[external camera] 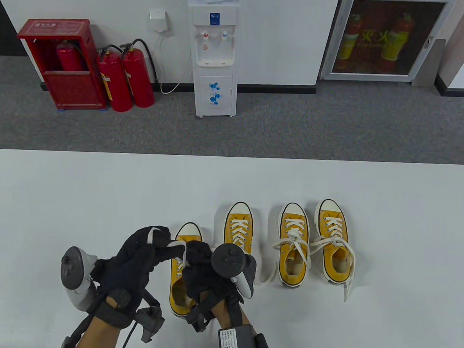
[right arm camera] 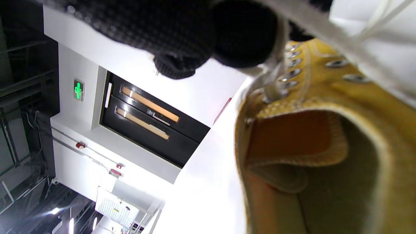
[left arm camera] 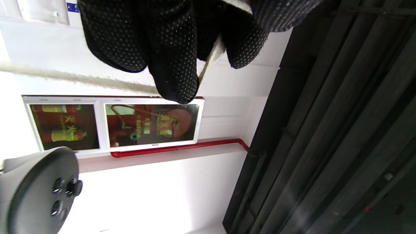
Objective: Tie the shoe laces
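While both hands work over the leftmost shoe [external camera: 183, 271] at the lower middle of the table view, its white lace [external camera: 176, 245] is the weak point. The left hand [external camera: 137, 262] has a strand draped over its knuckles and gripped in curled fingers [left arm camera: 175, 65] — the left wrist view shows the lace running taut between them. The right hand [external camera: 205, 272] pinches the other strand just above the top eyelets; the right wrist view shows it rising from the shoe's collar.

If either grip loosens, the tension would likely drop and the half-formed knot slacken. Pulling too hard upward could drag or tip the light shoe on the bench [external camera: 64, 198], perhaps into the second shoe [external camera: 238, 227] just beside it. Dotted glove fabric may also snag the lace. The pair [external camera: 313, 241] at right of centre looks already tied, loose ends trailing — well apart and at little risk.
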`<state>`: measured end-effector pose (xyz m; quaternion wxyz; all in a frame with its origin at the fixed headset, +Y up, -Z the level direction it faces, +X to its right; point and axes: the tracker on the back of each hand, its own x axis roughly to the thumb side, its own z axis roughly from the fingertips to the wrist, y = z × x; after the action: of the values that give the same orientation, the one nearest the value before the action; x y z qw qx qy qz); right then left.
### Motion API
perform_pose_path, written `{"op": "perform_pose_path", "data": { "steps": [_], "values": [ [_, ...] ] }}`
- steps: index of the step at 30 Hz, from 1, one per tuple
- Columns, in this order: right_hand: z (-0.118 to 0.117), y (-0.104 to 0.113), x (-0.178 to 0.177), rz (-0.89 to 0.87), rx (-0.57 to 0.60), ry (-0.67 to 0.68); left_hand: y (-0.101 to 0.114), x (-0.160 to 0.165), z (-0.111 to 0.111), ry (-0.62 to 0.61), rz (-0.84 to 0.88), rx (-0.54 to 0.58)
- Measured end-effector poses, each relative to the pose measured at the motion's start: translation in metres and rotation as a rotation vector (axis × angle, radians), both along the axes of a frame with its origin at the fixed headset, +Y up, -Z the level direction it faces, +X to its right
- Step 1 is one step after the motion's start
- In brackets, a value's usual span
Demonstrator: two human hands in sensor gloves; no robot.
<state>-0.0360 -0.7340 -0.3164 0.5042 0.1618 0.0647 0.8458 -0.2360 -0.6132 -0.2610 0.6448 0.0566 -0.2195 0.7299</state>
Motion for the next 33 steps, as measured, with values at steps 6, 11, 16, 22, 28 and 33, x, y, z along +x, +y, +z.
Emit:
{"op": "perform_pose_path", "data": {
  "steps": [6,11,16,22,28,33],
  "values": [
    [0.002,0.001,-0.004,0.027,0.018,0.058,-0.008,-0.01,-0.015,0.071,-0.001,-0.027],
    [0.003,0.003,-0.007,0.028,0.029,0.114,-0.022,-0.027,-0.03,0.213,-0.128,-0.057],
    [0.005,0.006,-0.01,0.013,0.044,0.144,-0.045,-0.043,-0.046,0.256,-0.277,-0.167],
    [0.004,0.005,-0.011,-0.025,0.03,0.165,-0.077,-0.054,-0.055,0.274,-0.479,-0.268],
    [0.003,0.003,-0.009,-0.085,0.012,0.162,-0.107,-0.055,-0.054,0.281,-0.76,-0.329],
    [0.001,0.001,-0.006,-0.158,-0.022,0.162,-0.127,-0.052,-0.052,0.288,-0.941,-0.357]
  ]
}}
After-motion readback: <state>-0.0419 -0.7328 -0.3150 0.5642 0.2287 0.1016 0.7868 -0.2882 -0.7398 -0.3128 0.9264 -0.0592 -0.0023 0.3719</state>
